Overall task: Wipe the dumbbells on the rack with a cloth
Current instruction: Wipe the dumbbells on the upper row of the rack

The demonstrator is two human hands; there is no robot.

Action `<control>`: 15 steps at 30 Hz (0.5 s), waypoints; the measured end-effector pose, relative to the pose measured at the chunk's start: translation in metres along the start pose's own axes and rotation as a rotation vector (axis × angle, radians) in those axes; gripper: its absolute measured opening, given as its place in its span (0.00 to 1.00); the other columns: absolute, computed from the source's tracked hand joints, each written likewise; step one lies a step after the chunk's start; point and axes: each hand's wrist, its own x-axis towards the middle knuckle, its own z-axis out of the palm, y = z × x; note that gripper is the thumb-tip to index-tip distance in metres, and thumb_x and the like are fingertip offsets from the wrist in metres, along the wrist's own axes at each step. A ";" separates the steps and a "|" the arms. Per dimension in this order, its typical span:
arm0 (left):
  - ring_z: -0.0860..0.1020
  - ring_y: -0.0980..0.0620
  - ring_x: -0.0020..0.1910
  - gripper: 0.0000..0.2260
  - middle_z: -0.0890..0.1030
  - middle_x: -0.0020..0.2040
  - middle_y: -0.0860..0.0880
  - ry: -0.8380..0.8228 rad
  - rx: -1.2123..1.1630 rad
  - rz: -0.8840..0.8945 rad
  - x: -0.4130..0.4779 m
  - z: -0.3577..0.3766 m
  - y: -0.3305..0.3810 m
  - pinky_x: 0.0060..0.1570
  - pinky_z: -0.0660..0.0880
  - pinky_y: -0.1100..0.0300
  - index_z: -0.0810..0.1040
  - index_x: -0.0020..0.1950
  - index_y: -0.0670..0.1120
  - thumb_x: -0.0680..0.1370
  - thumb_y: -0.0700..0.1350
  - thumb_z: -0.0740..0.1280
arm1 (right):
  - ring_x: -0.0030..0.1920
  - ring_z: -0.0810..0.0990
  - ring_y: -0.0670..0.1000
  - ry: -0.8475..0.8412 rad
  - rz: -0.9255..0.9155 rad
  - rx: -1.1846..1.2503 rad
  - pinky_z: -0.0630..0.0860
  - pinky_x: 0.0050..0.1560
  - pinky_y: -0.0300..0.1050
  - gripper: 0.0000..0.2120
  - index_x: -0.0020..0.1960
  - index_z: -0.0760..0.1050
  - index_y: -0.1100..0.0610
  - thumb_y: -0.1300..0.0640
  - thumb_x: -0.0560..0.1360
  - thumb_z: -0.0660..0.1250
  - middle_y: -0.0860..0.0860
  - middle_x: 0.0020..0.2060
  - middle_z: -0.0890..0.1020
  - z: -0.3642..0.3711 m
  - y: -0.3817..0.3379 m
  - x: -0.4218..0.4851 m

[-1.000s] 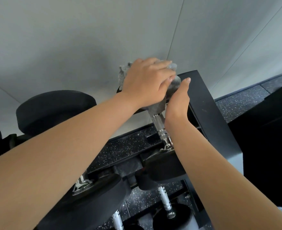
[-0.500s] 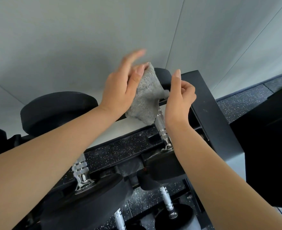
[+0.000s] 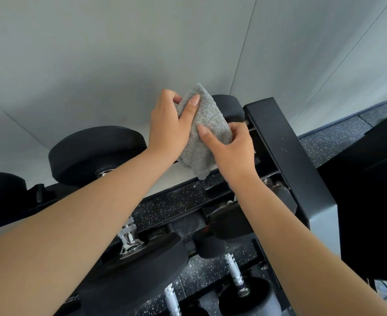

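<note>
The left hand (image 3: 167, 126) pinches the grey cloth (image 3: 208, 124) near its top edge, between the thumb and curled fingers. The right hand (image 3: 231, 149) grips its lower right side, thumb laid across the front. The cloth hangs folded between them at the far right end of the rack (image 3: 286, 156), in front of a small dumbbell (image 3: 228, 106). A larger dumbbell (image 3: 96, 151) sits to the left.

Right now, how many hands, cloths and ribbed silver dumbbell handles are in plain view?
Hands: 2 (left hand, right hand)
Grey cloth: 1
Ribbed silver handles: 3
Total: 6
</note>
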 end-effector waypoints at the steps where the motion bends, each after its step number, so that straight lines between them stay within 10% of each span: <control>1: 0.71 0.55 0.40 0.15 0.72 0.41 0.53 -0.005 -0.004 -0.020 -0.002 -0.002 0.000 0.35 0.65 0.69 0.67 0.50 0.45 0.79 0.56 0.63 | 0.42 0.80 0.41 -0.009 -0.005 -0.056 0.76 0.36 0.31 0.21 0.56 0.72 0.56 0.45 0.71 0.75 0.44 0.45 0.79 0.000 0.001 -0.001; 5: 0.70 0.56 0.40 0.16 0.70 0.40 0.55 -0.059 0.025 -0.157 -0.006 -0.008 -0.003 0.33 0.63 0.66 0.69 0.51 0.44 0.79 0.57 0.61 | 0.43 0.83 0.51 -0.030 -0.015 -0.134 0.81 0.42 0.46 0.17 0.48 0.77 0.59 0.45 0.73 0.73 0.52 0.42 0.83 -0.002 0.002 -0.005; 15: 0.68 0.50 0.40 0.18 0.67 0.39 0.50 -0.255 0.040 -0.286 -0.047 -0.048 0.015 0.45 0.69 0.53 0.65 0.45 0.43 0.82 0.57 0.52 | 0.40 0.80 0.49 0.019 0.107 0.110 0.80 0.43 0.45 0.13 0.43 0.77 0.56 0.47 0.75 0.72 0.51 0.38 0.81 -0.014 -0.015 -0.035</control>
